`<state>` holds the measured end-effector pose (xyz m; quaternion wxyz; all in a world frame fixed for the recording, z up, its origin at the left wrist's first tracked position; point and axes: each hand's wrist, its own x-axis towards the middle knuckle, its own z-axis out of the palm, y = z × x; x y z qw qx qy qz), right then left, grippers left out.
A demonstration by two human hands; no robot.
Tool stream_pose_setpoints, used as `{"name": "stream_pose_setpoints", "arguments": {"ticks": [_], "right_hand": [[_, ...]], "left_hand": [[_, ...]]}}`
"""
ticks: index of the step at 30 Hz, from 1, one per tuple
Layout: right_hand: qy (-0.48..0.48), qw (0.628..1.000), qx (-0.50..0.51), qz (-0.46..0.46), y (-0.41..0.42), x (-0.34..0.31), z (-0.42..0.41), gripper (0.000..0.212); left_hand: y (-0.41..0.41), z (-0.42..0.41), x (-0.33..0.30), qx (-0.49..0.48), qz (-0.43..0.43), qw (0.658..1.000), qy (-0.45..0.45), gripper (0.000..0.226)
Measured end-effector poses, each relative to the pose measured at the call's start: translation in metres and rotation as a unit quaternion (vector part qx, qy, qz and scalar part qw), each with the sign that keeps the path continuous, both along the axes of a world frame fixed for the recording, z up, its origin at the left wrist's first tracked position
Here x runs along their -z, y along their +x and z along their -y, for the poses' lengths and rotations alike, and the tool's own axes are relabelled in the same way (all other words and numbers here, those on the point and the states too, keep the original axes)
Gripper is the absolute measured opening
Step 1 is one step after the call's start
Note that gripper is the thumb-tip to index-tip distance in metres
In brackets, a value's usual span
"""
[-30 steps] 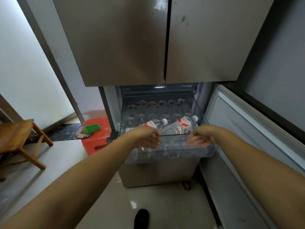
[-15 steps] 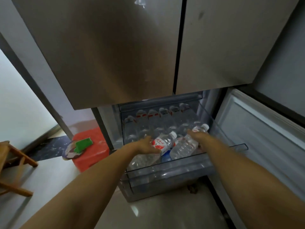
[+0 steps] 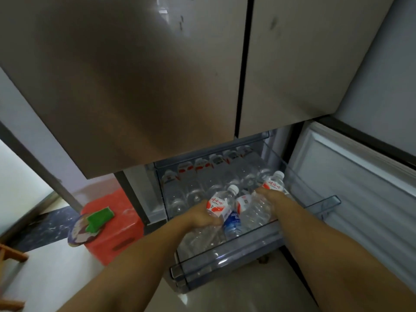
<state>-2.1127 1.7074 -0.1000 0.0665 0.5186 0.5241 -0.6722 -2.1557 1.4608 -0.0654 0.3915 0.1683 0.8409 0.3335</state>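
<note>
Clear drawer (image 3: 225, 261) above pale floor (image 3: 225, 297): left hand (image 3: 202, 216) grips left bottle (image 3: 219, 204), right hand (image 3: 269, 195) grips right bottle (image 3: 274, 183).

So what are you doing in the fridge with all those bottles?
A person reaches with both hands into the pulled-out clear drawer at the bottom of the fridge, which is packed with water bottles. The left hand grips a red-labelled bottle on top, and the right hand holds a second bottle beside it. A blue-labelled bottle lies between them. The upper doors are closed.
</note>
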Motion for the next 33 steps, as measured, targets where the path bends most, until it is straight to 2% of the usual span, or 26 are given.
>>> {"name": "stream_pose_setpoints", "arguments": {"ticks": [3, 4, 6, 8, 12, 14, 16, 18, 20, 22, 24, 27, 28, 29, 31, 33], "right_hand": [[-0.041, 0.996, 0.049, -0.066, 0.006, -0.04, 0.011, 0.038], [-0.057, 0.993, 0.06, -0.088, 0.008, -0.047, 0.008, 0.031], [-0.092, 0.985, 0.06, -0.131, 0.011, -0.063, 0.01, 0.025], [-0.098, 0.977, 0.047, -0.185, 0.022, -0.081, 0.007, 0.018], [-0.065, 0.962, 0.023, -0.263, 0.056, -0.117, -0.006, 0.019], [-0.052, 0.955, 0.021, -0.291, 0.08, -0.133, -0.012, 0.014], [0.0, 0.947, 0.029, -0.319, 0.11, -0.137, -0.023, 0.015], [0.088, 0.945, 0.027, -0.312, 0.141, -0.133, -0.033, 0.036], [0.142, 0.947, 0.026, -0.287, 0.176, -0.125, -0.04, 0.068], [0.174, 0.952, 0.038, -0.249, 0.216, -0.107, -0.046, 0.086], [0.192, 0.957, 0.035, -0.215, 0.254, -0.089, -0.046, 0.079], [0.219, 0.962, 0.041, -0.158, 0.303, -0.057, -0.045, 0.057], [0.227, 0.962, 0.052, -0.141, 0.32, -0.045, -0.045, 0.053], [0.232, 0.963, 0.053, -0.126, 0.332, -0.035, -0.043, 0.05], [0.242, 0.963, 0.052, -0.105, 0.359, -0.012, -0.042, 0.05], [0.249, 0.963, 0.06, -0.079, 0.385, 0.011, -0.041, 0.052]], "left_hand": [[-0.001, -0.005, -0.016, -0.005, 0.014, 0.998, 0.055, 0.058], [0.0, -0.011, -0.026, -0.004, 0.015, 0.997, 0.071, 0.051], [-0.001, -0.019, -0.045, 0.002, 0.02, 0.995, 0.102, 0.037], [0.002, -0.032, -0.067, 0.003, 0.024, 0.992, 0.127, 0.042], [0.018, -0.052, -0.107, -0.003, 0.047, 0.98, 0.192, 0.024], [0.029, -0.063, -0.122, -0.011, 0.083, 0.971, 0.226, 0.021], [0.049, -0.076, -0.128, -0.008, 0.108, 0.963, 0.247, 0.017], [0.07, -0.094, -0.128, 0.003, 0.099, 0.963, 0.249, 0.02], [0.096, -0.112, -0.123, 0.015, 0.088, 0.964, 0.25, 0.033], [0.124, -0.127, -0.107, 0.023, 0.095, 0.965, 0.244, 0.051], [0.15, -0.139, -0.084, 0.035, 0.089, 0.969, 0.23, 0.059], [0.193, -0.153, -0.049, 0.065, 0.056, 0.976, 0.2, 0.027], [0.209, -0.158, -0.037, 0.067, 0.039, 0.979, 0.188, 0.024], [0.219, -0.162, -0.023, 0.071, 0.02, 0.983, 0.171, 0.028], [0.241, -0.169, 0.005, 0.085, -0.005, 0.987, 0.134, 0.053], [0.266, -0.174, 0.026, 0.091, -0.014, 0.99, 0.106, 0.058]]}}
